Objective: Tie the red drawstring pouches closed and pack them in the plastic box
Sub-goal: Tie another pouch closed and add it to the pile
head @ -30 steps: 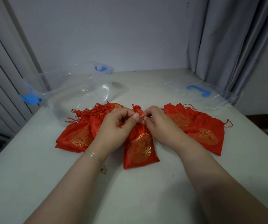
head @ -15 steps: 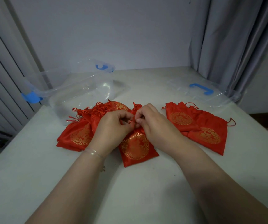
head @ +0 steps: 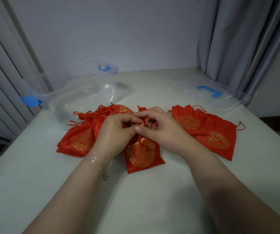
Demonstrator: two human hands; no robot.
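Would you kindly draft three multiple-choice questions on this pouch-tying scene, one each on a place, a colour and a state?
1. Where is the loose lid?
A. On the box
B. Flat on the table at far right
C. Under the pouches

2. What colour are the clear box's latches?
A. Blue
B. Green
C. Red

3. What are the left hand and right hand doing?
A. Resting flat on the table
B. Lifting the box
C. Pinching the drawstring at the neck of the middle pouch

Answers: 1 B, the lid lies apart from the box, by the curtain. 2 A, blue clips show on its rim. 3 C, red cord shows between the fingertips of both hands.
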